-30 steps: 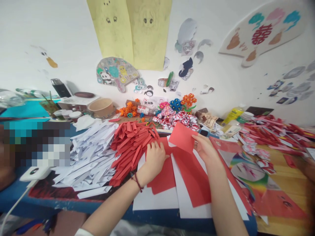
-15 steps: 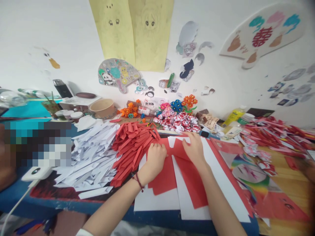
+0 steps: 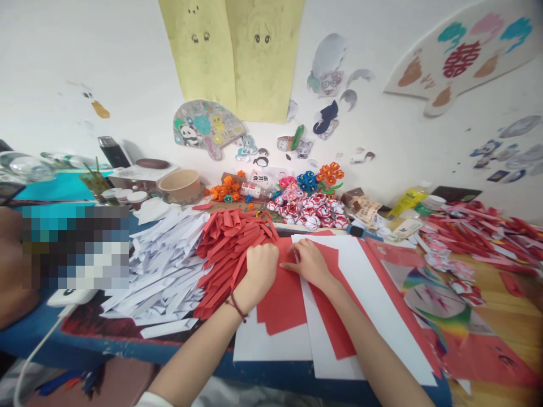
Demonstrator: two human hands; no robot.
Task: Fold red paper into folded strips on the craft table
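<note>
Two bare hands: left hand (image 3: 263, 268) and right hand (image 3: 311, 265), near each other but apart, over the counter (image 3: 504, 316).
Left grip: curled like a fist, knuckles up; its fingertips are out of sight, so I cannot tell whether paper is held in it.
Right grip: thumb and forefinger stand apart, pointing towards the left hand; the other fingers are largely hidden.
Left red sheets (image 3: 282, 316): below and between the hands, on white paper (image 3: 271, 347); stepped corners show more than one layer, but the count is unclear and the hands cover part of the upper end.
Right red sheet (image 3: 333, 325): slanting beneath the right hand and forearm, which hide much of it, on a second white stack (image 3: 382, 305).
Red strips (image 3: 231, 234): folded and heaped just beside the left hand, which overlaps the edge of the pile.
White strips (image 3: 161, 271): left of the red ones, too tangled to count.
Pixelated patch (image 3: 85, 243): blots out whatever lies there, along with one end of a white device (image 3: 74, 297).
Plastic sleeve (image 3: 496, 350): right side, contents blurred by glare.
Paper flowers (image 3: 311, 210): red and white, crowded at the back, overlapping.
Yellow drawings (image 3: 267, 79): on the wall, tops cut off.
</note>
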